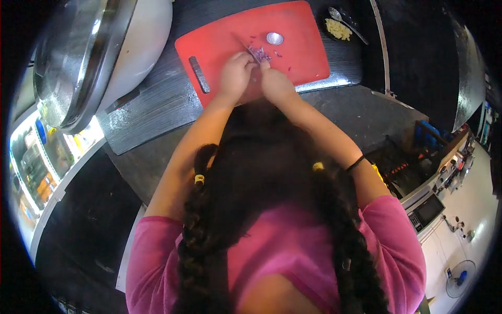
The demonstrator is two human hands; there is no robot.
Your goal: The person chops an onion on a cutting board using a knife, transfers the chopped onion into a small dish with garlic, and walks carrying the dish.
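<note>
A knife (247, 46) slants over the red cutting board (219, 39), its blade pointing up and to the left. My right hand (276, 83) is closed around its handle end, which the fingers mostly hide. Close to the blade, on its left side, my left hand (235, 76) is closed with curled fingers; what they hold, if anything, is hidden. Finely chopped purple onion (261, 53) lies in a small heap beside the blade, with a few bits scattered around. A round, pale cut onion piece (274, 38) rests further up the board.
A dark plate holds chopped pale yellow bits (339, 30) and a spoon (342, 21) at the upper right. At the left, a large white bowl (141, 47) stands by a clear-domed lid (78, 63). A lit display fridge (44, 162) is further left. The dark counter's front edge runs below the board.
</note>
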